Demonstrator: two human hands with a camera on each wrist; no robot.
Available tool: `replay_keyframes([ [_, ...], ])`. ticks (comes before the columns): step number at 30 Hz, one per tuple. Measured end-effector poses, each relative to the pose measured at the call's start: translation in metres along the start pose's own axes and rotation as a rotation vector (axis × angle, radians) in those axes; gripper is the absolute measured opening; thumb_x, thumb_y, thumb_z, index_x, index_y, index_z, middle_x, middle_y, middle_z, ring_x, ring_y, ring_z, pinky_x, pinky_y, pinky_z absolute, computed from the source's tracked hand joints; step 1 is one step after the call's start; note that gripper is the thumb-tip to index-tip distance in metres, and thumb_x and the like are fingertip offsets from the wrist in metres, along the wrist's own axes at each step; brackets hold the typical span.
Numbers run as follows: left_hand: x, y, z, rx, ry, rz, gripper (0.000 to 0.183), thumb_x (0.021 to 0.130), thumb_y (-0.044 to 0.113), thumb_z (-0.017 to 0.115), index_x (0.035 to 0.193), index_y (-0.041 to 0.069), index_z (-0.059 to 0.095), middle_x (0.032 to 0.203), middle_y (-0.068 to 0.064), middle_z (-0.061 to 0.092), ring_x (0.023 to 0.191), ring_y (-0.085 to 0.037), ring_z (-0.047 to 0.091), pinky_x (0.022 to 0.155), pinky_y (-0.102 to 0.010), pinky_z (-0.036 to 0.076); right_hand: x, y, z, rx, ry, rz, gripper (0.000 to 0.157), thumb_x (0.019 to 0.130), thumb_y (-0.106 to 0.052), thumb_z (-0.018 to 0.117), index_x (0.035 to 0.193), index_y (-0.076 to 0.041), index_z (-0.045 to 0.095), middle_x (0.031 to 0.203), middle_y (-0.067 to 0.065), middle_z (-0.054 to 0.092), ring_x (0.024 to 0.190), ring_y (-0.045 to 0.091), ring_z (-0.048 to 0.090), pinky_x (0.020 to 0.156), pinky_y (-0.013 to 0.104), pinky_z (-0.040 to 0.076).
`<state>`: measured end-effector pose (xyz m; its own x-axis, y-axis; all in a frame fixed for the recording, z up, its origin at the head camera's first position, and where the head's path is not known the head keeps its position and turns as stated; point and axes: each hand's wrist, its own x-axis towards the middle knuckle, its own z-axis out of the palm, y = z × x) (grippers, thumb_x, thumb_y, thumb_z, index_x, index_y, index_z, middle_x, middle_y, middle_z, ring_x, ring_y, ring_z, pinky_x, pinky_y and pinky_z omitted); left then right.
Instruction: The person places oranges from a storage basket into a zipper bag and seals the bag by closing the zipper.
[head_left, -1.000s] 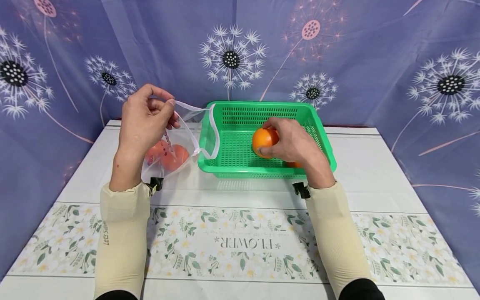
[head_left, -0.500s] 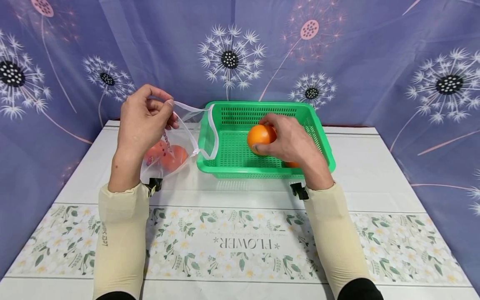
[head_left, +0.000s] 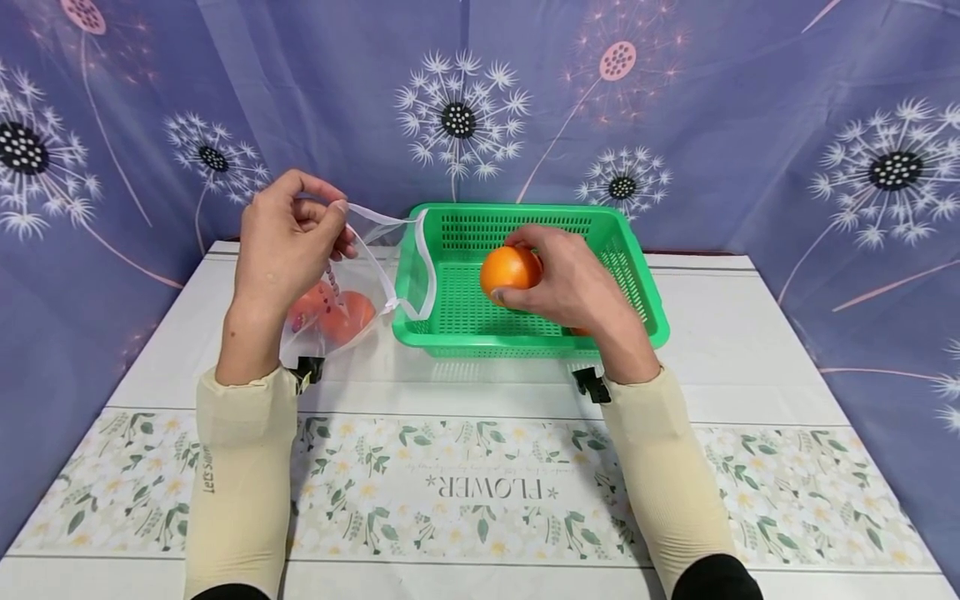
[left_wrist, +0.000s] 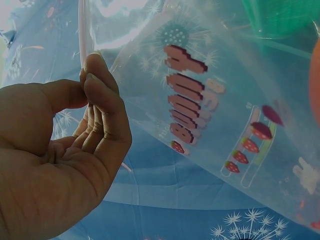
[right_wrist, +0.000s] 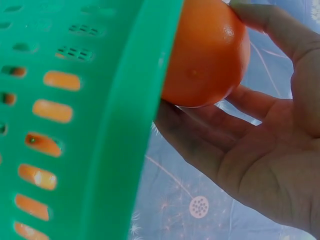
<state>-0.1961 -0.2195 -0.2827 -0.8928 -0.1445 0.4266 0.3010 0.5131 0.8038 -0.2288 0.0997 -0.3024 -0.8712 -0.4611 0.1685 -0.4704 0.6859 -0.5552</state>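
My left hand (head_left: 288, 242) pinches the white-edged mouth of a clear plastic bag (left_wrist: 210, 130) between thumb and fingertips, and the mouth hangs open toward the basket. Red lettering and strawberries are printed on the bag, and round orange fruits (head_left: 348, 317) lie inside it. With thumb and fingers around its sides, my right hand (head_left: 566, 271) grips an orange (head_left: 510, 275) over the green basket (head_left: 495, 342). In the right wrist view the basket's rim hides part of that orange. Another orange (head_left: 581, 331) sits in the basket's near right corner, mostly hidden by the right wrist.
Basket and bag stand side by side on a white table (head_left: 465, 392) with a flowered band (head_left: 480, 533) across its front. A purple dandelion-print curtain (head_left: 337, 83) closes off the back and both sides. The basket's left rim overlaps the bag's mouth in the head view.
My right hand has carried the orange leftward and slightly up across the basket, toward the bag. The left hand and the bag keep nearly the same place.
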Motion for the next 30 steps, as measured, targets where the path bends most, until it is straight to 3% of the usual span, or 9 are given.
replay_keyframes([
  [15,0.002,-0.001,0.0,-0.004,-0.007,-0.01,0.017,0.106,0.021,0.067,0.115,0.007,0.066,0.074,0.002,0.074,0.062,-0.009,0.072,0.063,-0.02,0.059,0.003,-0.01,0.007,-0.011,0.037,-0.053,0.058,0.085,-0.031,0.089,0.134,-0.01,0.067,0.126,0.006,0.069,0.106,0.026,0.063,0.087,0.044,0.054],
  [30,0.001,-0.001,-0.001,-0.001,-0.004,-0.01,0.017,0.106,0.021,0.066,0.114,0.007,0.066,0.074,0.002,0.074,0.061,-0.009,0.073,0.063,-0.021,0.06,0.015,-0.029,0.021,0.048,0.055,-0.134,0.057,0.085,-0.027,0.088,0.134,-0.007,0.066,0.126,0.006,0.068,0.107,0.024,0.062,0.091,0.041,0.054],
])
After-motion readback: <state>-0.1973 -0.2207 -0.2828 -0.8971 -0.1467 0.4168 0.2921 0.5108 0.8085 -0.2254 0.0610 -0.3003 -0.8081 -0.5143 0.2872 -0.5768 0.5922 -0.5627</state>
